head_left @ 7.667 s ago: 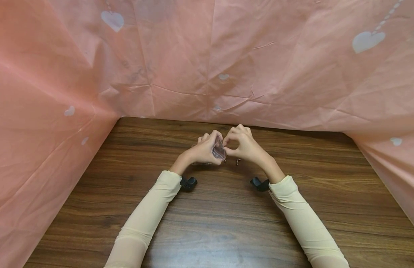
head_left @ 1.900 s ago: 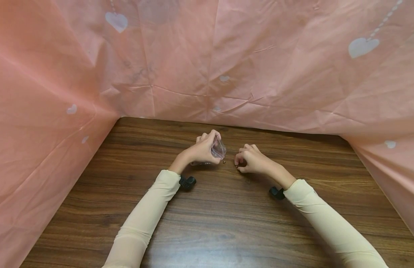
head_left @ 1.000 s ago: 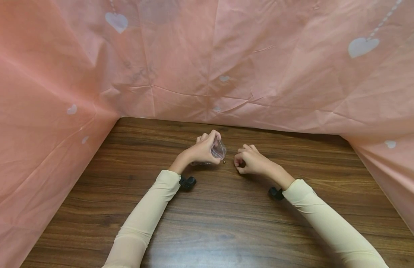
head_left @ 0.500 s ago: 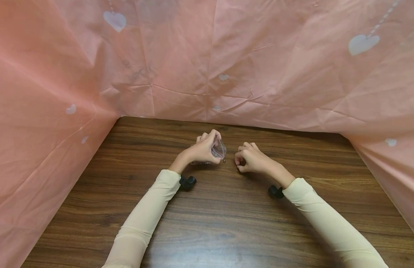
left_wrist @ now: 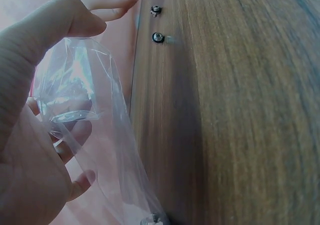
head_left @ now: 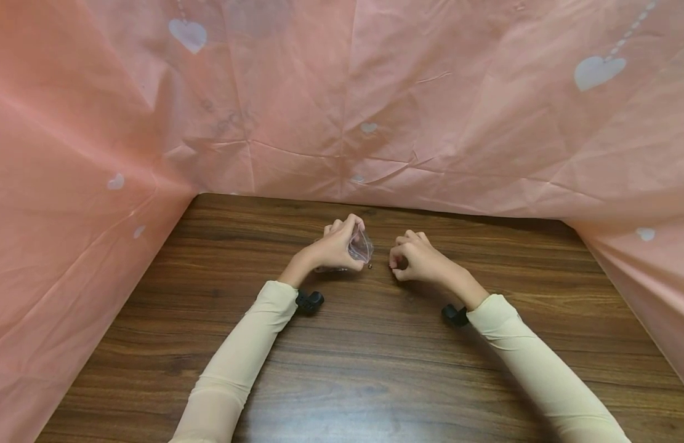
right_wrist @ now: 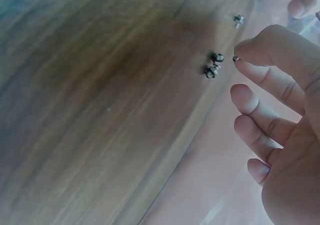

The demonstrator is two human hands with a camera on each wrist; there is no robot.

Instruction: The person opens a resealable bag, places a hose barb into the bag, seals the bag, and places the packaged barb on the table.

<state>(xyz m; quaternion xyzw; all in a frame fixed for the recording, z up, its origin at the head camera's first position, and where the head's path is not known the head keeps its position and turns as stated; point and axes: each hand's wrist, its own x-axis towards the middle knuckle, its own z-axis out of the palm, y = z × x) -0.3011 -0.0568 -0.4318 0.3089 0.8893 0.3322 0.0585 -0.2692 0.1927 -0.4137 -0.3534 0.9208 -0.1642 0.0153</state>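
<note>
My left hand [head_left: 335, 246] grips a clear plastic zip bag [head_left: 361, 246], its mouth held apart and facing right. In the left wrist view, the bag [left_wrist: 107, 145] hangs down with shiny pieces [left_wrist: 151, 220] at its lower end. My right hand [head_left: 422, 259], a little right of the bag, pinches one tiny metal piece [right_wrist: 235, 58] between thumb and forefinger, just off the table. More small round metal pieces [right_wrist: 210, 73] lie close under those fingertips. Another metal piece [head_left: 370, 266] lies near the bag's mouth. Their exact kind is too small to tell.
The brown wood-grain table [head_left: 342, 357] extends around both hands. A pink sheet with white hearts [head_left: 297, 166] hangs behind the table and along both sides. Each wrist wears a black camera, one of them the left wrist camera [head_left: 310, 301].
Earlier the right hand was at the bag's mouth, then came down right of it to the loose pieces. Since half a second ago it has risen slightly. The left hand and bag stay put.
</note>
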